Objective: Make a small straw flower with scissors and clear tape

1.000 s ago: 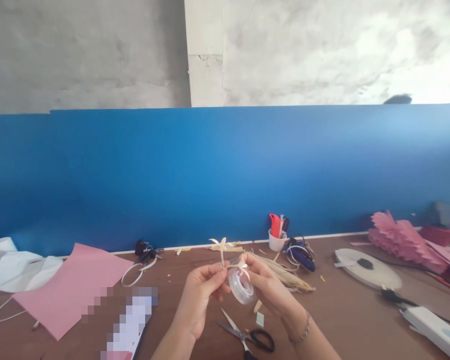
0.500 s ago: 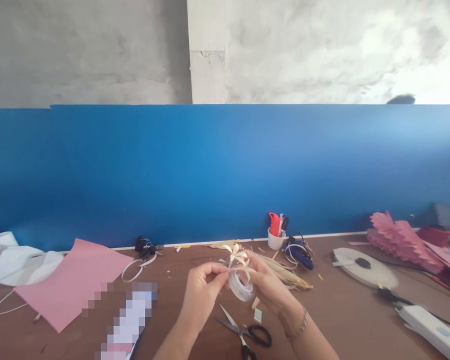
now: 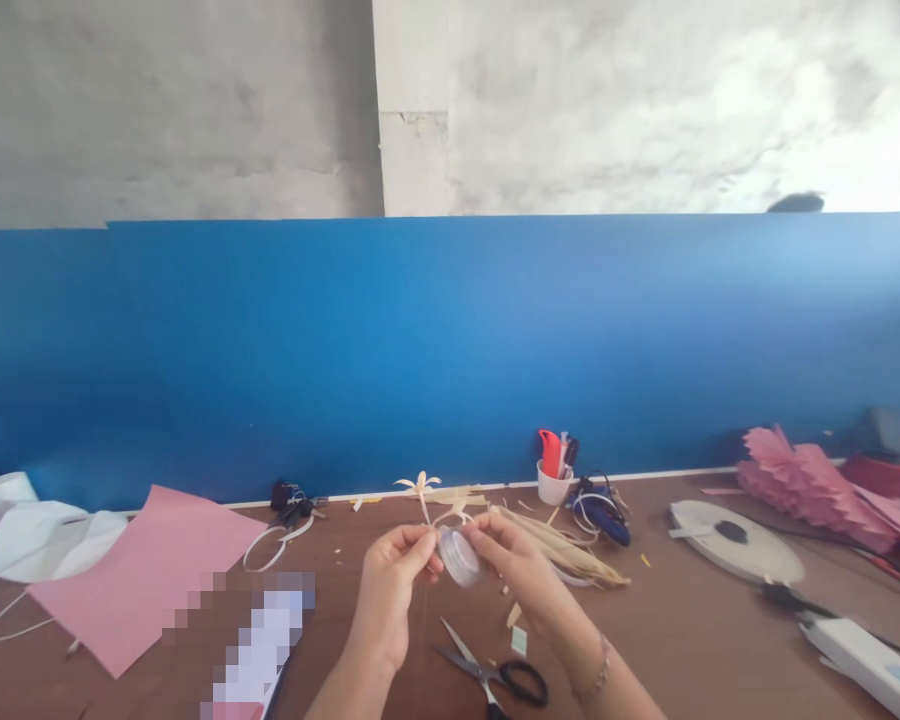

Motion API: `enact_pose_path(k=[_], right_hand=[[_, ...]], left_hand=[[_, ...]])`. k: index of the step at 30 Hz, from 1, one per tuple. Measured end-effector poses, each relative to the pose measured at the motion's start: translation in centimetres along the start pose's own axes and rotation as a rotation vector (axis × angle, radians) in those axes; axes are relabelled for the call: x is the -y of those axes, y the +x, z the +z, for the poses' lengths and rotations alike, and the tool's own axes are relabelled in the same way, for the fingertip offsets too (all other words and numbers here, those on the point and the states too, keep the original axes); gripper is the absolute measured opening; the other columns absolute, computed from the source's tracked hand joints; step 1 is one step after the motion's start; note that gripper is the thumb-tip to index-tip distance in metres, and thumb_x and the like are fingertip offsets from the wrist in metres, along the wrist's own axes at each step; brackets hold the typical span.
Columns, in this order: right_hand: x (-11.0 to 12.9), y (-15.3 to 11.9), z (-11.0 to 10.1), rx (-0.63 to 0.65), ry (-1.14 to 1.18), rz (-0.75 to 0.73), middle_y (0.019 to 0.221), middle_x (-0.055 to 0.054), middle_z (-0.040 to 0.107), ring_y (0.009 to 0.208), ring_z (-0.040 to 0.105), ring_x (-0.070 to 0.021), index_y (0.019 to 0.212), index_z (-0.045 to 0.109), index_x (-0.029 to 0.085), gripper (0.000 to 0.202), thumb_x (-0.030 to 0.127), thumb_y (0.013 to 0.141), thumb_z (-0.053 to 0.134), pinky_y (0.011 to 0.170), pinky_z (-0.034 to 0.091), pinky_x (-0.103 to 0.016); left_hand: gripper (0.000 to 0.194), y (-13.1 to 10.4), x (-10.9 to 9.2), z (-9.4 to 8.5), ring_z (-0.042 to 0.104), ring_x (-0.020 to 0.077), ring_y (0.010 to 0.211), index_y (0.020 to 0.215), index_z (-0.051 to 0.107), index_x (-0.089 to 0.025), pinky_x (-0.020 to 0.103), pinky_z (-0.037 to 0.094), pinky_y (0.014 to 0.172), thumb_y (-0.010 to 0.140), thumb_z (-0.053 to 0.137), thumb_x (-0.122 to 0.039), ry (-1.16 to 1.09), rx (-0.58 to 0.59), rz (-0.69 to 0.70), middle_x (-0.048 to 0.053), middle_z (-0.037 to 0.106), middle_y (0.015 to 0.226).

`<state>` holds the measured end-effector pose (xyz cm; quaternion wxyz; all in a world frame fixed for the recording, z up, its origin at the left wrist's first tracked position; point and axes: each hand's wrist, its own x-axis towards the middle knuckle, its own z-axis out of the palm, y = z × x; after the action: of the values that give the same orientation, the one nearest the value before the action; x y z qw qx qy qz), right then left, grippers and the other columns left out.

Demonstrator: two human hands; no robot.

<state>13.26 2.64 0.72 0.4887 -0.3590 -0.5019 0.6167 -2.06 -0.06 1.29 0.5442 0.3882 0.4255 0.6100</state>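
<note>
Between my hands hangs a clear spool of tape or thread (image 3: 460,557). My left hand (image 3: 397,572) pinches the stem of a small cream flower (image 3: 421,486), which stands up above its fingertips beside the spool. My right hand (image 3: 511,556), a bracelet on its wrist, is closed with fingertips at the spool's upper right edge, near a pale curled strip. Black-handled scissors (image 3: 489,670) lie partly open on the brown table below. Behind my right hand lies a bundle of dry, straw-coloured strips (image 3: 581,553).
Pink paper (image 3: 150,570) and white cloth (image 3: 41,540) lie left. A white cup (image 3: 553,485) holds pens and a red tool. Toward the right are an oval reel (image 3: 742,545), pink pleated paper (image 3: 817,490) and a power strip (image 3: 866,665).
The flower has moved left, away from the spool, and now stands upright above my left hand. The spool has tilted and shifted slightly left, along with my right hand.
</note>
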Motion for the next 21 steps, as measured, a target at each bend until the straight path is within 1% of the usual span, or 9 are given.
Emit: enact_pose_path(k=[2, 4, 6, 9, 12, 14, 17, 19, 21], right_hand=[[-0.2, 0.1, 0.2, -0.107, -0.163, -0.127, 0.06, 0.002, 0.054, 0.058, 0.047, -0.0122, 0.067, 0.059, 0.017, 0.03, 0.046, 0.068, 0.069, 0.056, 0.035, -0.025], [-0.6, 0.2, 0.6, -0.157, -0.277, -0.237, 0.061, 0.001, 0.054, 0.059, 0.047, -0.0137, 0.065, 0.06, 0.017, 0.03, 0.046, 0.071, 0.066, 0.057, 0.036, -0.026], [-1.1, 0.1, 1.0, -0.157, -0.345, -0.29, 0.068, -0.001, 0.059, 0.063, 0.05, -0.0156, 0.072, 0.062, 0.018, 0.026, 0.044, 0.073, 0.065, 0.061, 0.038, -0.028], [-1.9, -0.2, 1.8, -0.16, -0.391, -0.329, 0.082, -0.003, 0.063, 0.077, 0.055, -0.0189, 0.084, 0.06, 0.02, 0.022, 0.038, 0.073, 0.067, 0.072, 0.042, -0.03], [-2.5, -0.4, 2.5, -0.12, -0.286, -0.316, 0.084, -0.003, 0.062, 0.081, 0.058, -0.0198, 0.086, 0.054, 0.021, 0.023, 0.039, 0.077, 0.064, 0.074, 0.043, -0.031], [-2.7, -0.4, 2.9, -0.085, -0.199, -0.281, 0.08, -0.002, 0.062, 0.077, 0.058, -0.0187, 0.085, 0.051, 0.021, 0.024, 0.04, 0.078, 0.063, 0.07, 0.044, -0.03], [-3.0, -0.3, 2.9, -0.084, -0.086, -0.227, 0.072, 0.0, 0.062, 0.069, 0.058, -0.017, 0.092, 0.05, 0.023, 0.027, 0.041, 0.077, 0.063, 0.066, 0.044, -0.029], [-3.2, 0.0, 2.5, -0.124, -0.032, -0.214, 0.071, 0.002, 0.062, 0.067, 0.057, -0.0167, 0.094, 0.052, 0.024, 0.028, 0.04, 0.075, 0.065, 0.064, 0.043, -0.029], [-3.2, 0.2, 2.0, -0.183, -0.034, -0.186, 0.069, 0.001, 0.062, 0.067, 0.056, -0.0168, 0.082, 0.057, 0.023, 0.02, 0.039, 0.073, 0.066, 0.064, 0.042, -0.028]], left_hand=[[0.021, 0.5, 0.3, -0.4, 0.05, 0.0096, 0.051, 0.068, 0.067, -0.012, 0.02, 0.037, 0.052, 0.063, 0.073, -0.032, -0.027, -0.047, -0.034, 0.001, 0.059, 0.05], [0.022, 0.9, 0.5, -0.7, 0.051, 0.0096, 0.051, 0.068, 0.067, -0.012, 0.02, 0.038, 0.053, 0.061, 0.075, -0.031, -0.043, -0.082, -0.04, 0.001, 0.06, 0.051], [0.022, 1.0, 0.5, -0.7, 0.051, 0.0093, 0.052, 0.068, 0.067, -0.012, 0.02, 0.038, 0.053, 0.061, 0.074, -0.031, -0.054, -0.097, -0.029, 0.001, 0.061, 0.053], [0.022, 0.7, 0.5, -0.4, 0.052, 0.01, 0.053, 0.068, 0.068, -0.012, 0.021, 0.039, 0.055, 0.062, 0.074, -0.032, -0.059, -0.098, -0.028, 0.002, 0.062, 0.054], [0.023, 0.3, 0.6, 0.1, 0.053, 0.0111, 0.055, 0.067, 0.068, -0.012, 0.021, 0.04, 0.056, 0.061, 0.074, -0.033, -0.036, -0.094, -0.014, 0.002, 0.063, 0.054], [0.024, 0.2, 0.7, 0.3, 0.053, 0.0113, 0.054, 0.066, 0.068, -0.012, 0.021, 0.04, 0.055, 0.061, 0.074, -0.034, -0.012, -0.098, 0.015, 0.002, 0.062, 0.052], [0.025, 0.2, 0.8, 0.4, 0.053, 0.012, 0.055, 0.066, 0.069, -0.012, 0.022, 0.041, 0.056, 0.06, 0.075, -0.035, -0.004, -0.107, 0.019, 0.003, 0.063, 0.053], [0.027, 0.4, 0.8, 0.3, 0.056, 0.0127, 0.059, 0.073, 0.071, -0.012, 0.021, 0.041, 0.056, 0.061, 0.075, -0.036, -0.035, -0.113, -0.014, 0.005, 0.067, 0.063], [0.031, 0.5, 0.7, 0.2, 0.057, 0.0128, 0.064, 0.082, 0.072, -0.013, 0.021, 0.042, 0.056, 0.061, 0.076, -0.037, -0.075, -0.124, -0.054, 0.007, 0.069, 0.078]])
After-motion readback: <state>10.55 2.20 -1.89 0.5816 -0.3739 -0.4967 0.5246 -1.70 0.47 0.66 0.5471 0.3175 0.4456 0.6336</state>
